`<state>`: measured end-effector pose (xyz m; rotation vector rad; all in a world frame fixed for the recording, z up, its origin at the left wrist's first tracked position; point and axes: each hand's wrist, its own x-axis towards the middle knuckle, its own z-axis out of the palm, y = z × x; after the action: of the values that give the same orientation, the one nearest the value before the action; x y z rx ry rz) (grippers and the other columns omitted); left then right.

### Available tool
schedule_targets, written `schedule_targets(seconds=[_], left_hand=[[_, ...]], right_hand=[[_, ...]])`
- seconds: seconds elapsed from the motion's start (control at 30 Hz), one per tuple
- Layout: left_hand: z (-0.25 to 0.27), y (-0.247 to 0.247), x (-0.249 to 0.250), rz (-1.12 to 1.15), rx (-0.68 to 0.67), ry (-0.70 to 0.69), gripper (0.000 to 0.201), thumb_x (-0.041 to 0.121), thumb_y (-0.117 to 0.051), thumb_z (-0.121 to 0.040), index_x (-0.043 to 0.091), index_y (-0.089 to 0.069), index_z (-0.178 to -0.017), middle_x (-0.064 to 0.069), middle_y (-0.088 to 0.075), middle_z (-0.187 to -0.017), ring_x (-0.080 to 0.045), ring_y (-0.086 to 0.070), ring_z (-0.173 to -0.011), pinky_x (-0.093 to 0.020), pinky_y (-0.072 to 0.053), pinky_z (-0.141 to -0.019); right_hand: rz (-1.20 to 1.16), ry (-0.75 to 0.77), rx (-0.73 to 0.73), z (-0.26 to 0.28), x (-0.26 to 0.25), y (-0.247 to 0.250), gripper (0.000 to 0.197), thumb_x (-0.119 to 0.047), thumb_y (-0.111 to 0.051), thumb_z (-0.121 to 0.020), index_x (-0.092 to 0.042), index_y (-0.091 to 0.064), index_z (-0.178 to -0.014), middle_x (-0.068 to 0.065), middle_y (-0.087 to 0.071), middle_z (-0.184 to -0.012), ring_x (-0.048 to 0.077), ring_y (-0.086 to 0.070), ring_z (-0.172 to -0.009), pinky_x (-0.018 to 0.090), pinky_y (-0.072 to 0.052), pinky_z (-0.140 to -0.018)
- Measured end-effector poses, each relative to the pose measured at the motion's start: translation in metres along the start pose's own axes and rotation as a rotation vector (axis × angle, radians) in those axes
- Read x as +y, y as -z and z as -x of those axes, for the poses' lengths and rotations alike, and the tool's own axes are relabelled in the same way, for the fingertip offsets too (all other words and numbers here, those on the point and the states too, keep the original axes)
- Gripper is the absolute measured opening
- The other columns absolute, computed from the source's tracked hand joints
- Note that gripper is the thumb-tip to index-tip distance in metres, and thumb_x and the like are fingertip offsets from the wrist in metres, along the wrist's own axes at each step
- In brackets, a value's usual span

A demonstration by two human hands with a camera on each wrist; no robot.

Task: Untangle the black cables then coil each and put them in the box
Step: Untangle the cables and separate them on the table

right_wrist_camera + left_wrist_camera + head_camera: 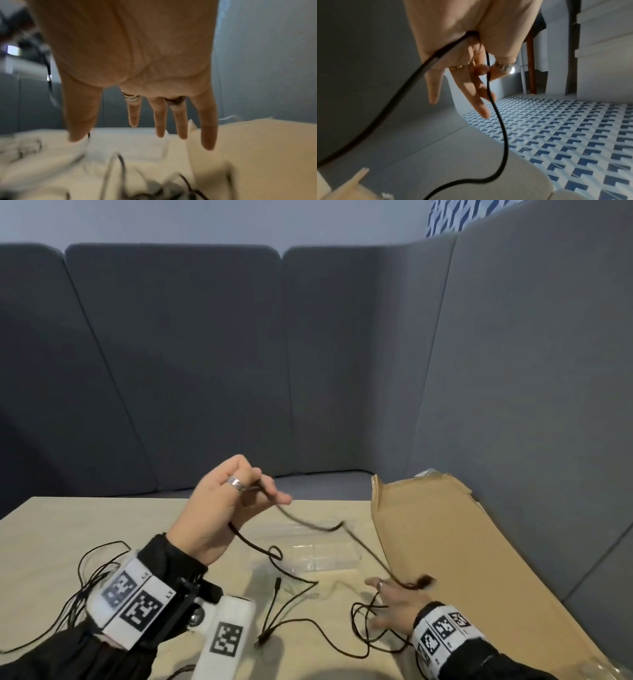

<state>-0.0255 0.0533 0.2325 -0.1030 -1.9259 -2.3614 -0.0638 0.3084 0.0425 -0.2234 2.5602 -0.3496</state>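
Note:
My left hand point(263, 491) is raised above the table and pinches a black cable point(308, 523) between thumb and forefinger; the other fingers stick out straight. In the left wrist view the cable point(502, 135) runs across the palm of the left hand point(484, 70) and hangs down in a loop. From there the cable slants down to the right toward my right hand point(387, 601), which hovers low over the table, blurred, fingers spread. In the right wrist view the right hand point(159, 121) has straight fingers and holds nothing. The cardboard box point(445, 542) lies at the right.
More black cables lie loose on the wooden table point(51, 525): a tangle at the left point(92, 577), a multi-headed lead point(274, 621) in the middle, loops point(370, 631) under my right hand. A clear plastic tray point(325, 556) sits beside the box. Grey padded panels surround the table.

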Motion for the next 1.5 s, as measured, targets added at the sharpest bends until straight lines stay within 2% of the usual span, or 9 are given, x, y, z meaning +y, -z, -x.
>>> schedule_targets(seconds=[0.1, 0.17, 0.37, 0.6, 0.97, 1.13, 1.23, 1.33, 1.5], left_hand=[[-0.003, 0.025, 0.014, 0.013, 0.132, -0.019, 0.035, 0.014, -0.039, -0.098, 0.018, -0.037, -0.063, -0.001, -0.046, -0.055, -0.014, -0.044, -0.041, -0.035, -0.055, -0.053], [-0.011, 0.045, 0.027, -0.015, 0.225, -0.076, 0.036, 0.022, -0.039, -0.099, 0.022, -0.034, -0.063, 0.001, -0.037, -0.058, -0.008, -0.030, -0.037, -0.018, -0.035, -0.034], [-0.047, 0.093, 0.074, -0.139, 0.448, -0.348, 0.030, 0.034, -0.038, -0.098, 0.025, -0.033, -0.071, 0.009, -0.041, -0.057, -0.004, -0.028, -0.037, -0.011, -0.018, -0.039], [-0.055, 0.112, 0.095, -0.809, 0.540, -0.718, 0.025, 0.035, -0.044, -0.093, 0.026, -0.035, -0.072, 0.001, -0.049, -0.066, -0.010, -0.040, -0.055, -0.028, -0.032, -0.056], [-0.057, 0.198, -0.061, -1.778, 0.117, 0.042, 0.020, 0.031, -0.036, -0.096, 0.012, -0.040, -0.101, -0.011, -0.055, -0.111, -0.032, -0.060, -0.095, -0.041, -0.048, -0.076], [-0.042, 0.225, -0.095, -1.986, 0.046, 0.670, 0.068, 0.060, -0.051, -0.080, 0.017, -0.030, -0.129, -0.004, -0.044, -0.139, -0.022, -0.044, -0.127, -0.051, -0.029, -0.106], [-0.036, 0.191, -0.089, -1.666, 0.028, 0.338, 0.090, 0.078, -0.042, -0.073, 0.026, -0.017, -0.142, -0.001, -0.034, -0.148, -0.019, -0.033, -0.136, -0.056, -0.013, -0.111], [-0.008, 0.121, -0.076, -0.861, -0.163, 0.038, 0.087, 0.080, -0.052, -0.061, 0.042, -0.025, -0.135, 0.010, -0.045, -0.139, -0.003, -0.038, -0.130, -0.032, -0.023, -0.114], [0.014, 0.064, -0.092, -0.284, -0.126, -0.042, 0.029, 0.046, -0.062, -0.072, 0.022, -0.064, -0.087, 0.005, -0.062, -0.072, -0.016, -0.062, -0.071, -0.025, -0.048, -0.074]], right_hand=[[0.230, -0.104, -0.194, -0.005, 0.020, -0.025, 0.086, -0.044, -0.067, -0.077, -0.034, -0.016, -0.144, 0.006, -0.024, -0.147, 0.031, -0.027, -0.136, 0.047, -0.031, -0.108], [0.297, -0.092, -0.238, -0.003, 0.025, -0.033, 0.072, -0.032, -0.063, -0.084, -0.024, -0.023, -0.143, 0.010, -0.022, -0.146, 0.034, -0.027, -0.135, 0.044, -0.029, -0.111], [0.080, -0.089, -0.114, -0.002, 0.029, -0.030, 0.013, -0.023, -0.048, -0.091, -0.023, -0.041, -0.080, 0.014, -0.041, -0.140, 0.026, -0.044, -0.127, 0.025, -0.038, -0.097], [-0.018, -0.010, 0.121, -0.001, -0.006, 0.027, 0.015, -0.036, -0.036, -0.098, -0.029, -0.044, -0.086, 0.001, -0.061, -0.099, 0.021, -0.060, -0.098, 0.031, -0.046, -0.086], [-0.090, 0.358, 0.547, 0.041, -0.108, 0.092, 0.025, -0.037, -0.039, -0.097, -0.034, -0.039, -0.072, -0.010, -0.051, -0.075, 0.005, -0.049, -0.070, 0.027, -0.041, -0.064], [-0.120, 0.432, 0.621, 0.040, -0.136, 0.088, 0.016, -0.039, -0.041, -0.096, -0.033, -0.052, -0.086, -0.014, -0.055, -0.072, 0.005, -0.053, -0.071, 0.025, -0.046, -0.065], [-0.163, 0.501, 0.652, 0.041, -0.142, 0.083, 0.018, -0.041, -0.042, -0.095, -0.035, -0.060, -0.094, -0.019, -0.055, -0.075, 0.006, -0.055, -0.080, 0.030, -0.049, -0.073], [-0.245, 0.573, 0.661, 0.049, -0.146, 0.083, 0.020, -0.046, -0.044, -0.093, -0.039, -0.063, -0.093, -0.022, -0.059, -0.079, 0.002, -0.055, -0.082, 0.025, -0.047, -0.074], [-0.448, 0.670, 0.719, 0.069, -0.140, 0.097, 0.014, -0.035, -0.056, -0.088, -0.048, -0.060, -0.087, -0.028, -0.064, -0.089, -0.003, -0.061, -0.084, 0.006, -0.042, -0.072]])
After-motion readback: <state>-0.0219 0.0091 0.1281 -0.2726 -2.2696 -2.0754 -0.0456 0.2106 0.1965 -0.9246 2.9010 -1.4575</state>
